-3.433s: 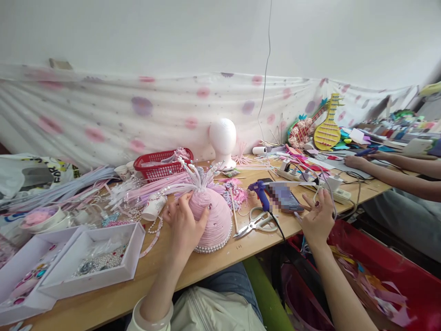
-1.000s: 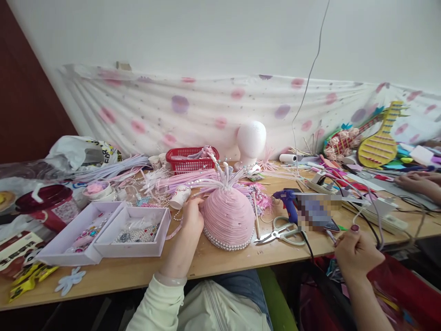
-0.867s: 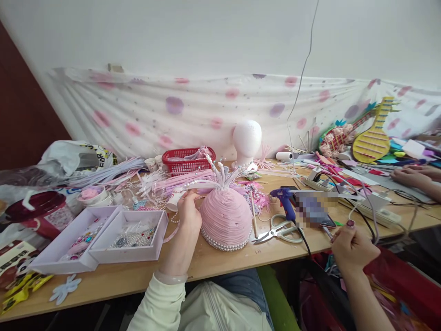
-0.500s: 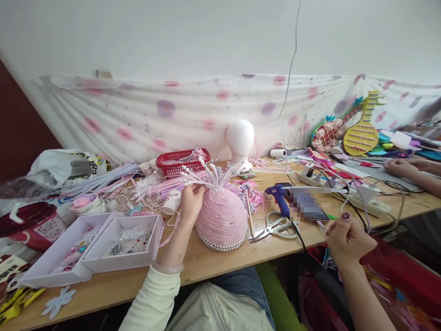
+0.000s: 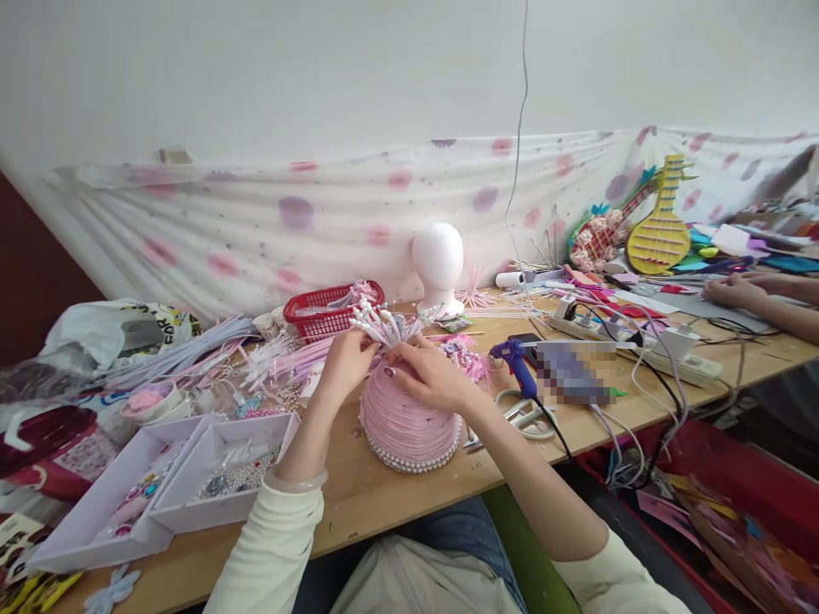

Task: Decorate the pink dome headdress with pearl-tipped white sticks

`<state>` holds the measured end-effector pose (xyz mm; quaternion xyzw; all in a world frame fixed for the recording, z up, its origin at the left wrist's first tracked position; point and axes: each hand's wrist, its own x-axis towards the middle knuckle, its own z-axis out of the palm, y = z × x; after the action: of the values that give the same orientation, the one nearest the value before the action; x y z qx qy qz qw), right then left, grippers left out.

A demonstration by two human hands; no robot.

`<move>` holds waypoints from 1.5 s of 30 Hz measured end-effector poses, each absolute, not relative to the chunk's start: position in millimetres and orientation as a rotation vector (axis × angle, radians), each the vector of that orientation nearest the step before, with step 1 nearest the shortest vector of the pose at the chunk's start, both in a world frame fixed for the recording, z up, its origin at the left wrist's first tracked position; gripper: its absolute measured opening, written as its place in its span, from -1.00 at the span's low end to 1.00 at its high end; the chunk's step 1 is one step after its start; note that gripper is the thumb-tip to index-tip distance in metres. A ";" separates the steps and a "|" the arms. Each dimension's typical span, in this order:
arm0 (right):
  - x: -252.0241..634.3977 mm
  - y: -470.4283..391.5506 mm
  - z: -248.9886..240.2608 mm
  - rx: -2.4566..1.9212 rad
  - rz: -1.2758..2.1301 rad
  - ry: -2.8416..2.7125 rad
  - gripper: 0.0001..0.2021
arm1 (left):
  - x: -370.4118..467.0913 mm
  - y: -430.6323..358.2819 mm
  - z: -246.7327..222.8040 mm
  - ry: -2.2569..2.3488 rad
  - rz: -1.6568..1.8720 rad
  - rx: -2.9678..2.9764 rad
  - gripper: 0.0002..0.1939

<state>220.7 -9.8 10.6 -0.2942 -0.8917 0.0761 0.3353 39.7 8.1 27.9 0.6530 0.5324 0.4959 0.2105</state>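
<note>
A pink dome (image 5: 409, 426) with a pearl trim round its base stands upright on the table. Pale stems (image 5: 384, 324) tipped with white beads rise from its top. My left hand (image 5: 349, 362) pinches the stems at their left side. On the upper front of the dome rests my right hand (image 5: 426, 371), its fingers bent around the foot of the stems; its fingertips are partly hidden, and whether it grips anything cannot be made out.
White trays (image 5: 221, 503) of beads lie at left, a red basket (image 5: 333, 311) and foam head (image 5: 438, 264) behind. Right of the dome are scissors (image 5: 528, 416), a blue glue gun (image 5: 517, 367) and a power strip (image 5: 678, 362). Another person's hands (image 5: 735, 292) are at far right.
My right hand has come in from the right to the top of the dome. My left hand stays at the stems. The view has shifted slightly.
</note>
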 end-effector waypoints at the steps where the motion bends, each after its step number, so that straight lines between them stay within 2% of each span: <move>1: 220.6 -7.3 7.7 -0.767 0.199 -2.336 -0.80 | 40.0 9.0 30.3 1.485 1.357 1.847 -0.83; 11: 221.8 -13.7 2.5 -0.806 0.138 -2.375 -0.64 | 47.7 0.2 17.3 1.803 1.335 1.957 -0.94; 15: 220.4 -11.4 2.6 -0.747 0.097 -2.407 -0.63 | 49.4 -5.5 7.2 1.840 1.394 1.850 -0.89; 22: 220.3 -10.5 2.4 -0.744 0.040 -2.452 -0.60 | 44.6 7.0 -22.5 1.487 1.697 1.461 -0.78; 28: 220.9 -9.6 1.9 -0.714 0.033 -2.469 -0.63 | 55.1 10.5 -34.3 1.228 1.803 1.089 -0.68; 33: 219.8 -10.1 0.9 -0.740 0.025 -2.453 -0.64 | 55.1 8.6 -41.2 1.286 1.851 1.218 -0.66; 40: 219.4 -10.0 -0.1 -0.739 0.054 -2.407 -0.66 | 50.4 -2.9 -29.8 1.672 1.844 1.770 -0.86; 45: 219.3 -8.8 1.5 -0.686 0.100 -2.405 -0.68 | 48.2 -5.7 -11.9 1.716 1.660 1.864 -0.87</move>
<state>219.3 -8.8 1.5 -0.2603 -0.9122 0.0381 0.3141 48.2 -5.7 -11.9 0.6145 0.5656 0.5471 0.0565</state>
